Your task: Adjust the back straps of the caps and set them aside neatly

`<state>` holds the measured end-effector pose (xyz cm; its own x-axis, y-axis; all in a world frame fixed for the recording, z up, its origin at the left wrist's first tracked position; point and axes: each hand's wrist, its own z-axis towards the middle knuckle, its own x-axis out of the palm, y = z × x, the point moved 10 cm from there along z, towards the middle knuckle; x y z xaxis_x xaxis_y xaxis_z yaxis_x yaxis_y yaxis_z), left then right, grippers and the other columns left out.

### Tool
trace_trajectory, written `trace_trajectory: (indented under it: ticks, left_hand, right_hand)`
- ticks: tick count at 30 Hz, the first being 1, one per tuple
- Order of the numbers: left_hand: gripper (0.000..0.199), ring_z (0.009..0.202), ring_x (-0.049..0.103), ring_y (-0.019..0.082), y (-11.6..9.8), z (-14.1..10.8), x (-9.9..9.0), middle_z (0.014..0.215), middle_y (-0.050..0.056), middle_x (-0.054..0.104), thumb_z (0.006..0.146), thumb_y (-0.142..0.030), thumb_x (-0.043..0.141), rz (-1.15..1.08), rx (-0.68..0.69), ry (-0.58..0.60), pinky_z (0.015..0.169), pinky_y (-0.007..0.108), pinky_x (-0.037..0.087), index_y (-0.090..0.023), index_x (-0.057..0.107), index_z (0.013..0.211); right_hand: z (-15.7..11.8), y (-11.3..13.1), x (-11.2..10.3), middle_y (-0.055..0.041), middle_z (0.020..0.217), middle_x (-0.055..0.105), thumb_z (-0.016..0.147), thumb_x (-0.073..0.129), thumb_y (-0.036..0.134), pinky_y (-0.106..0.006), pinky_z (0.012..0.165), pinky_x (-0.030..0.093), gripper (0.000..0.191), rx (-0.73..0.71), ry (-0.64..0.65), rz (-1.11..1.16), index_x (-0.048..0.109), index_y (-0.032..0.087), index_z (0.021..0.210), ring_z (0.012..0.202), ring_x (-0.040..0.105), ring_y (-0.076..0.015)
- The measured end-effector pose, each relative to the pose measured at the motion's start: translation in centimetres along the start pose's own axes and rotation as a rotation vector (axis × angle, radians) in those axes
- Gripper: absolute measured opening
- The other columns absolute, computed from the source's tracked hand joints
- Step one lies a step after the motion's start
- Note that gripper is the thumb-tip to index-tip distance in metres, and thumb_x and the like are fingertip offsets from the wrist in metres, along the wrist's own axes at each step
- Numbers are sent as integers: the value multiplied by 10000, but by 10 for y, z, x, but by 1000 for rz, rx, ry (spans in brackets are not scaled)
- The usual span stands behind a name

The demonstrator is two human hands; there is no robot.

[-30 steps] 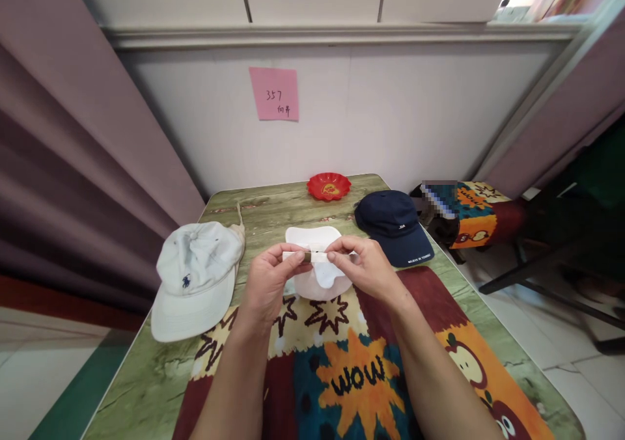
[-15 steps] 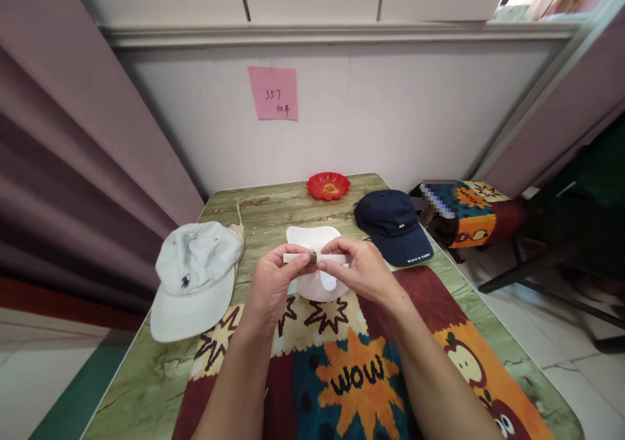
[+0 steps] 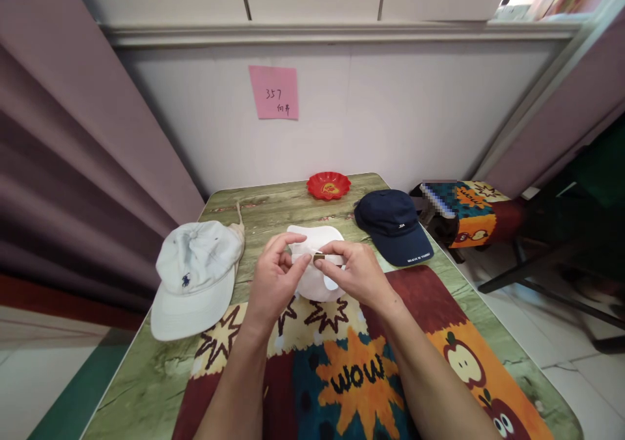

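Between my hands is a white cap [image 3: 317,288], its back strap turned toward me and a small brass-coloured buckle [image 3: 319,256] on that strap. My left hand [image 3: 279,272] pinches the strap just left of the buckle with thumb and fingers. On the other side, my right hand [image 3: 358,267] grips the strap by the buckle between thumb and index finger. Part of the cap is hidden behind my fingers. A pale grey-blue cap [image 3: 193,277] lies to the left, and a navy cap [image 3: 393,225] lies to the right.
At the back of the green wood-pattern table [image 3: 263,199] stands a red scalloped dish [image 3: 329,186]. A colourful patterned mat [image 3: 356,388] covers the front. A pink note [image 3: 273,93] is stuck on the wall. Beyond the right edge are a stool [image 3: 473,212] and dark metal legs.
My left fingers have shifted off the buckle onto the strap beside it, the index finger lifting. My right thumb and index finger are now at the buckle.
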<state>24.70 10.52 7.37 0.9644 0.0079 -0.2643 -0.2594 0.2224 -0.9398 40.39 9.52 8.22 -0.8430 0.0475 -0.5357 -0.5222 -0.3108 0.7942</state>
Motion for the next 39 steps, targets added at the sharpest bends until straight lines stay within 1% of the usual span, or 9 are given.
trace_trajectory:
  ticks: [2,4,6,12,16,19,25,32,39]
  left_hand:
    - [329,533,474,43,-1,1,8,1180,64,616,828,-334,673,55,12,119,504,209,424,-198,654,1127]
    - [354,560,520,63,4,0,15,1157,75,607,856,-377,637,54,-28,243,507,219,443,-191,641,1157]
    - [376,611,553,93,8,0,16,1080,71,609,858,-412,635,49,-55,292,519,223,453,-188,642,1160]
    - [317,714,578,126,6,0,15,1055,63,619,770,-431,736,25,-48,311,546,209,443,-189,694,970]
    - [333,479,434,76,23,-5,13,654,-27,548,781,-466,718,-44,-220,376,427,187,334,-175,641,922]
    - [349,461,405,81,32,-4,3,515,-65,446,783,-488,715,-61,-255,390,428,177,320,-170,619,892]
    - [327,475,419,88,41,1,-11,525,-61,462,797,-459,703,-129,-257,361,443,187,345,-171,624,928]
    - [319,490,422,96,41,0,-9,520,-49,474,802,-447,700,-103,-248,388,466,197,348,-163,673,945]
    - [299,488,396,89,43,3,-9,521,-50,460,808,-445,699,-122,-247,358,459,198,314,-165,661,905]
  right_hand:
    - [0,2,1,18,867,769,834,677,304,-247,642,400,108,-3,9,18,753,244,881,738,659,-155]
    - [0,3,2,15,876,769,839,668,294,-248,656,407,111,-11,27,27,752,242,890,745,659,-157]
    - [0,4,6,7,879,767,844,657,287,-249,660,415,122,-17,54,32,752,239,903,739,657,-158]
    - [-1,6,14,-8,896,762,836,625,229,-264,697,441,158,-38,105,24,749,238,933,762,658,-170]
    - [0,2,6,-21,911,752,840,636,248,-263,736,456,204,-55,164,137,725,213,1021,828,665,-179]
    - [3,-12,-7,-29,910,735,927,538,322,-250,698,444,247,-24,148,197,721,193,1031,817,650,-169]
    - [8,-31,-3,-34,920,722,992,412,390,-261,788,433,394,-42,209,244,724,170,893,877,632,-178]
    - [6,-43,7,7,725,601,877,603,430,-236,644,399,286,41,251,292,653,160,801,650,502,-127]
    - [9,-36,5,12,727,532,914,540,413,-241,668,373,270,-29,207,325,591,177,792,683,460,-131]
